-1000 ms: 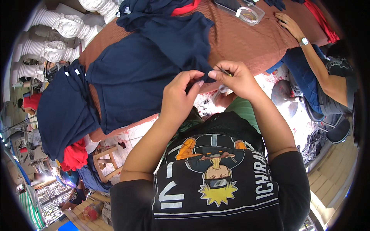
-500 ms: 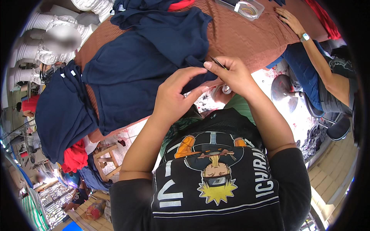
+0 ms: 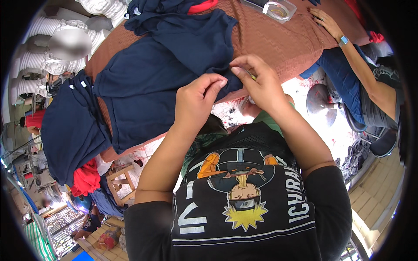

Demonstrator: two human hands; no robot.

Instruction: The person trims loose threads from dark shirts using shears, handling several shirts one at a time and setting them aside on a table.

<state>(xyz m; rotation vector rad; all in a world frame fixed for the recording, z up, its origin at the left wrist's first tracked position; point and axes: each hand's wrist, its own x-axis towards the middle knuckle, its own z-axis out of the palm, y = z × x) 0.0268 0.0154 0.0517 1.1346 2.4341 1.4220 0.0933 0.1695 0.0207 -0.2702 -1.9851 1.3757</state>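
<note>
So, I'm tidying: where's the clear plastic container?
Head view, upper right: the clear plastic container sits on brown cloth, between the navy garment and a co-worker's hand.

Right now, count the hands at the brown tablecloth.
3: the person's left hand and right hand, both by the navy cloth, and a co-worker's hand on the brown tablecloth, upper right. The co-worker's other hand may be hidden.

Navy garment (image 3: 148,82): plain, matte, spread loosely on the brown-covered table (image 3: 283,48), layers overlapping, soft creases; its near right end reaches the table edge by the right hand (image 3: 262,85). Small hand tool (image 3: 252,77): gripped in that hand, mostly hidden, yellow-green bit showing; exact type unreadable.
</note>
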